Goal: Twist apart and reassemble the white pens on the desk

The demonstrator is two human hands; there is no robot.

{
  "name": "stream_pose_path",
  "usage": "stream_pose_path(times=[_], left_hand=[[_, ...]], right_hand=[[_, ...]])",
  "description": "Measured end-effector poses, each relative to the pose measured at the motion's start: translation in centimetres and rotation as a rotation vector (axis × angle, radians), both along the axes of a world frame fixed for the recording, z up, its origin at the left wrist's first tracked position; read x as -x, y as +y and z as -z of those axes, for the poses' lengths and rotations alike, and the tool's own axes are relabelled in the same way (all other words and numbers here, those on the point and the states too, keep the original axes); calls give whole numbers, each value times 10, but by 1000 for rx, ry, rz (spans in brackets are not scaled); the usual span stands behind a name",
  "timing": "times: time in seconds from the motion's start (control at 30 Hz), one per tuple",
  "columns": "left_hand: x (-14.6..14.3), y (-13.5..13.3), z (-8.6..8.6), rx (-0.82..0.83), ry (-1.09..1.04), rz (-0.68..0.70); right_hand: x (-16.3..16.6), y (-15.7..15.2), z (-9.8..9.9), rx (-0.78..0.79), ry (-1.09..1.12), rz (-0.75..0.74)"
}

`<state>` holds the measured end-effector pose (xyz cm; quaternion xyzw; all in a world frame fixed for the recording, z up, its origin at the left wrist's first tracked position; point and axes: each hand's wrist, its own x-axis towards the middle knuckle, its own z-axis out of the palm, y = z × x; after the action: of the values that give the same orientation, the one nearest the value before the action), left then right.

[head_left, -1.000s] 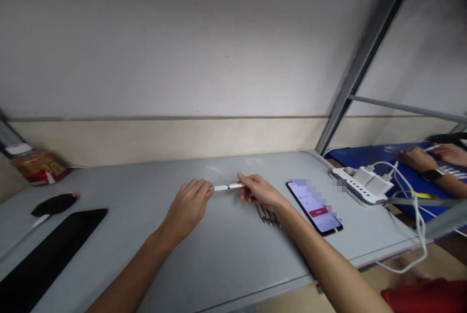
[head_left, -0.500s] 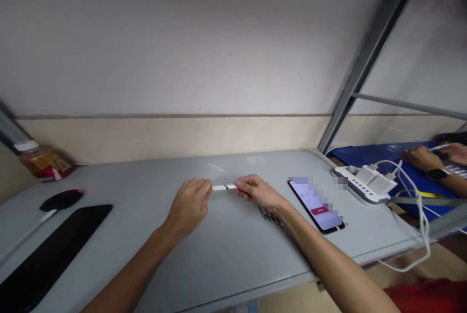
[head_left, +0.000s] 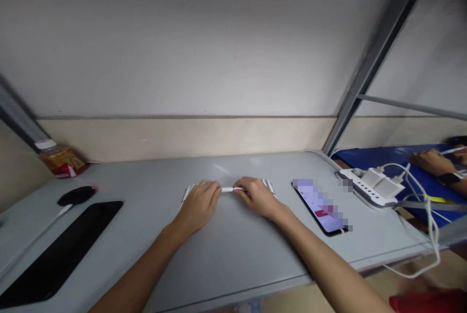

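A slim white pen (head_left: 226, 189) lies level between my two hands, low over the grey desk. My left hand (head_left: 200, 204) is closed around its left end, back of the hand up. My right hand (head_left: 256, 197) pinches the other end, where a small dark part shows by the fingertips. Beside my left hand, thin white sticks (head_left: 187, 191), partly covered by it, lie on the desk. More thin white and dark pieces (head_left: 269, 186) show just past my right hand; their kind is not clear.
A phone (head_left: 321, 208) lies right of my hands, near a power strip (head_left: 368, 189) with plugs and white cables. On the left are a black mat (head_left: 62, 254), a mouse-like black device (head_left: 76, 196) and a bottle (head_left: 62, 159). Another person's hands (head_left: 434, 161) work at a blue table.
The view has turned slightly left. My right hand has rolled palm-down over the pen, and the dark band seen between the hands is now mostly covered. White sticks by my left hand have come into sight.
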<state>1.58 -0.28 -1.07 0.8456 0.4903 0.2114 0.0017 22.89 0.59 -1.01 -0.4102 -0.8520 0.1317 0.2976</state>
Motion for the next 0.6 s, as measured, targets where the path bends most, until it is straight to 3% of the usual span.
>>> stream_pose_path(times=[0.13,0.4,0.6], left_hand=[[-4,-5,-2,18,22,27],[-7,-4,7,-33,125,77],[-13,-5,14,-38,175,61]], right_hand=[[1,-3,-1,-11,-32,63],[10,-10,-2,-37,-243,26],[16,-12,5,-6,-218,54]])
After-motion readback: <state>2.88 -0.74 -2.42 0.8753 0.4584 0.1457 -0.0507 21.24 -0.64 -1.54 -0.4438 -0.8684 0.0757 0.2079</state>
